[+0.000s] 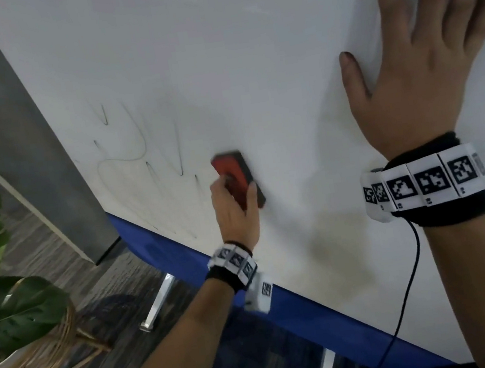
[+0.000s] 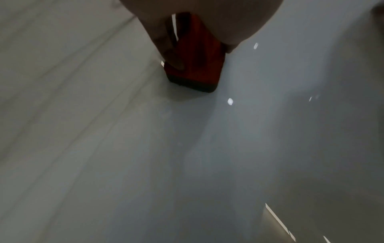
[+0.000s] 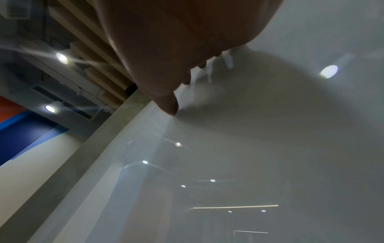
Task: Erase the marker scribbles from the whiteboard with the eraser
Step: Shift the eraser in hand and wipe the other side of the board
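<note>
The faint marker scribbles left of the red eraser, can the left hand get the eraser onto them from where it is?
Probably yes: the left hand grips the red eraser beside the scribbles, bare whiteboard between.

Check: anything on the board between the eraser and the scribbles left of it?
Nothing visible. The left hand grips the eraser against the whiteboard; the remaining scribbles begin just left of it across bare board. The right hand lies flat well off to the right.

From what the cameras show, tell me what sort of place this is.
Probably an office or meeting space: a large whiteboard on metal legs, a potted plant in a wicker stand, recessed ceiling lights.
</note>
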Demonstrator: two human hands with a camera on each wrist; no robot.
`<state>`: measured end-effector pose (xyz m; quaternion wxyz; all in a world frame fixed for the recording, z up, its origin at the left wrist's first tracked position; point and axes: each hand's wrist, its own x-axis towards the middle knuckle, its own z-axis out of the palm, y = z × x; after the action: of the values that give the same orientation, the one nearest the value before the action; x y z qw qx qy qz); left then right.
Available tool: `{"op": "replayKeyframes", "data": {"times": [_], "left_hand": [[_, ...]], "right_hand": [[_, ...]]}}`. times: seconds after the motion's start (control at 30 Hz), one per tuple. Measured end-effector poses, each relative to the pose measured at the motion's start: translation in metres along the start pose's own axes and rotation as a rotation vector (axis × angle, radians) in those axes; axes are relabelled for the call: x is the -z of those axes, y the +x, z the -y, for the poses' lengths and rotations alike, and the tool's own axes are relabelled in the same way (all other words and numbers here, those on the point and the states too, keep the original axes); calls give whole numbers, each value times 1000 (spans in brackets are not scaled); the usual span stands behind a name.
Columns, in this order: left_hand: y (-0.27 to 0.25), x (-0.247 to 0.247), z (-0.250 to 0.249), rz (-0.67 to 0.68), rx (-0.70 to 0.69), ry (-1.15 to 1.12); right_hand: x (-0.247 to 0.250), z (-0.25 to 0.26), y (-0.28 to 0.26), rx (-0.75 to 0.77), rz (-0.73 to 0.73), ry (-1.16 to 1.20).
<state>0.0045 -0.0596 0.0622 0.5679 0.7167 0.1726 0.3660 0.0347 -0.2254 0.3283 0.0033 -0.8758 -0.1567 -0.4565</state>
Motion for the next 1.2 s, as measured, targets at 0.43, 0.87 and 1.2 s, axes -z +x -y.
{"op": "replayKeyframes", "data": {"times": [0.43,0.87,1.2], "left_hand": [[28,20,6,-195,208,-77],[123,74,21,-363,208,-10],[149,87,23,-325,-130,0]], "right_hand": [[-9,22,-10,-59,-55,23],[-34,93,-3,148,66,100],[-37,150,67,245,13,43]]}}
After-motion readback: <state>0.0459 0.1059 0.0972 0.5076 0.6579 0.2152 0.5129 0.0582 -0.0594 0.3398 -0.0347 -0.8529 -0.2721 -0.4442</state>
